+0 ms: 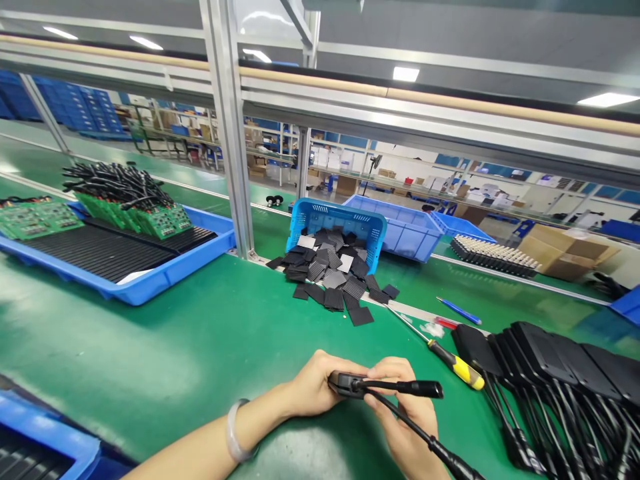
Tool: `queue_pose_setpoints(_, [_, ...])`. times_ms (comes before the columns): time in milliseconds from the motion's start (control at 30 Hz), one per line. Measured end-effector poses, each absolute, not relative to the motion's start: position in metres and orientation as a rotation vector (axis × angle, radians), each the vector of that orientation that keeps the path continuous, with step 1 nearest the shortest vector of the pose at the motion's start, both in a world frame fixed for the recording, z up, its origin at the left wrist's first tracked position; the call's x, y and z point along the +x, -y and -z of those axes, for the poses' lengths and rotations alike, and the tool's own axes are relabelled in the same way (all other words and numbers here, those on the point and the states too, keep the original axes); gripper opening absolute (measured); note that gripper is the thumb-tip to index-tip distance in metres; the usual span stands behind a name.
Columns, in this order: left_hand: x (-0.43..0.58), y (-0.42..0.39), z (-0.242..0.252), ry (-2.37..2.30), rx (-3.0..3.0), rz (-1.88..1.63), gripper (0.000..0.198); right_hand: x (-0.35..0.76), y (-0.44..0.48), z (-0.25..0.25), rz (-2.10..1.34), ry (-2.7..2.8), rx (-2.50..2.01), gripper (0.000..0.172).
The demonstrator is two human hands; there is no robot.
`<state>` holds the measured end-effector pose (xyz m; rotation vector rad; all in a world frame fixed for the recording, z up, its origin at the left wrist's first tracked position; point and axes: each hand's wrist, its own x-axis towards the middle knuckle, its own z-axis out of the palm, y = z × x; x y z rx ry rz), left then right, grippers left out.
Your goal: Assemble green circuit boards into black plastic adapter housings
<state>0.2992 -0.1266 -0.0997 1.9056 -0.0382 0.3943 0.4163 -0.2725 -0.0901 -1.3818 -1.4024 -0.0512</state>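
Observation:
Low in the middle of the view, both my hands close round a small black power adapter with two black cables. My left hand grips the adapter's body from the left. My right hand pinches it at the cable end; one cable plug sticks out to the right, and the other cable trails down past my wrist. The hands hover just above the green mat.
A tipped blue basket spills several black ribbed pads ahead. A yellow-handled screwdriver and a blue pen lie to the right, beside a pile of black adapters. At left a blue tray holds green circuit boards.

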Motion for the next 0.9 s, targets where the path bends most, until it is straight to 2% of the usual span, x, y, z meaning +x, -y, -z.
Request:
queue_pose_setpoints(67, [0.299,0.127,0.098,0.037,1.907,-0.4,0.031,0.415,0.271,0.092,0.092,1.353,-1.377,0.004])
queue_pose_setpoints(333, [0.3,0.127,0.112,-0.005,1.922,-0.475,0.034,0.407,0.266,0.104,-0.014,1.199,-1.335,0.01])
queue_pose_setpoints(467, [0.299,0.125,0.113,0.0,1.943,-0.503,0.033,0.408,0.266,0.102,-0.034,1.204,-1.334,0.004])
queue_pose_setpoints(567, [0.298,0.123,0.107,0.052,1.943,-0.495,0.029,0.409,0.266,0.095,-0.106,1.331,-1.383,0.02])
queue_pose_setpoints(900, [0.298,0.126,0.1,0.047,1.957,-0.459,0.03,0.407,0.267,0.101,-0.096,1.279,-1.375,0.013])
